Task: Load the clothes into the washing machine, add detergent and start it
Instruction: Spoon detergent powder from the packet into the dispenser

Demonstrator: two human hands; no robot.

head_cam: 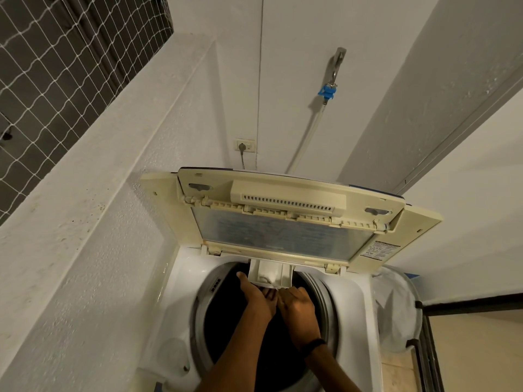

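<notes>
You look to be on the detergent step. The detergent drawer (271, 271) juts out over the rear of the washing machine (177, 306) tub. Your left hand (256, 292) grips its left front corner, thumb along the side. Your right hand (297, 304) curls against the front lip; whether it holds anything, you cannot tell. Next, slide the drawer in squarely.

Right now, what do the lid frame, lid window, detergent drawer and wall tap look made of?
Lid frame: moulded plastic, matt, yellowed cream, with ribs and vent slots.
Lid window: translucent bluish panel, glass or clear plastic, cannot tell which.
Detergent drawer: white plastic, thin moulded walls.
Wall tap: metal, likely chromed, bright glints; its blue connector looks plastic.
</notes>
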